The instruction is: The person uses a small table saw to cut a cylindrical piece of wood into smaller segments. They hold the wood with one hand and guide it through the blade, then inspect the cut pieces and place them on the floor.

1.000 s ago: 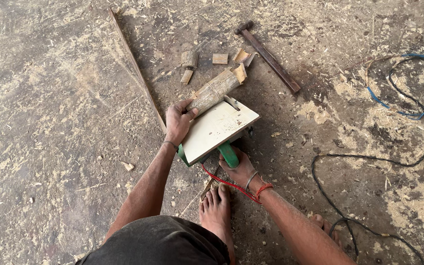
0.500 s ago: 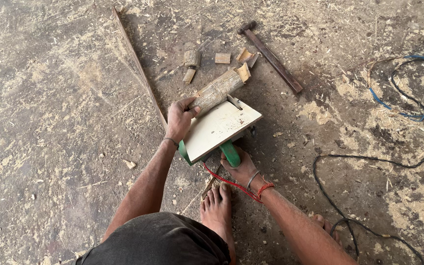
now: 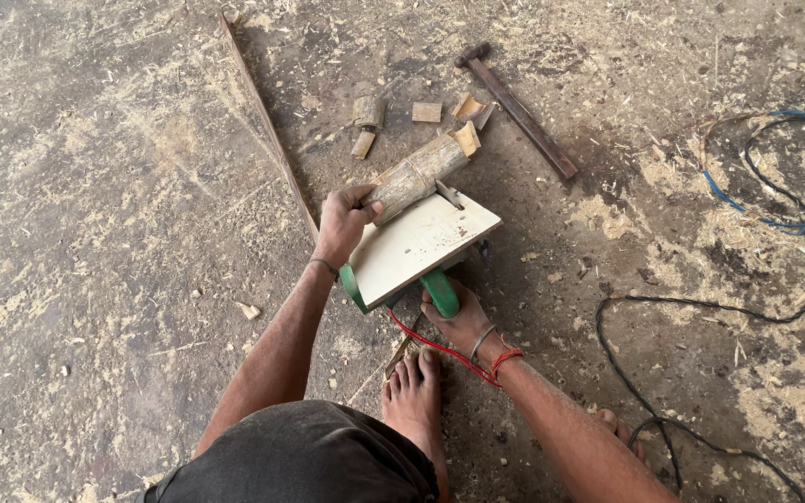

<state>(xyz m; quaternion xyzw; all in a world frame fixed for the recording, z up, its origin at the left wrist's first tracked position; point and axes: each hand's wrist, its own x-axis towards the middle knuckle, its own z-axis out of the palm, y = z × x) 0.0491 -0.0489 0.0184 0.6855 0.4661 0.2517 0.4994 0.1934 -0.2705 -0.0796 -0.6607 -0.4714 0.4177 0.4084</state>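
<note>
A: Going left to right: a long thin wooden strip (image 3: 267, 121) is lying on the dusty floor (image 3: 95, 186), and the left hand (image 3: 342, 224) is wrapping around the near end of a bamboo piece (image 3: 418, 174), clamped tight on it.

B: And the bamboo is sitting where?

A: It's lying along the far edge of the saw's pale flat plate (image 3: 421, 244). Compared with a second ago it's barely shifting, maybe sliding a touch further across the plate, so I'd say the cut is carrying on rather than finishing.

B: Right hand?

A: The right hand (image 3: 463, 321) is gripping the saw's green handle (image 3: 440, 291), closed on it, a red cord (image 3: 449, 352) running by the wrist. A bare foot (image 3: 412, 396) is resting just behind.

B: Other stuff?

A: Small cut blocks (image 3: 426, 112) are sitting beyond the bamboo, a hammer (image 3: 514, 107) is lying further right, and a black cable (image 3: 747, 317) is looping far right.
</note>
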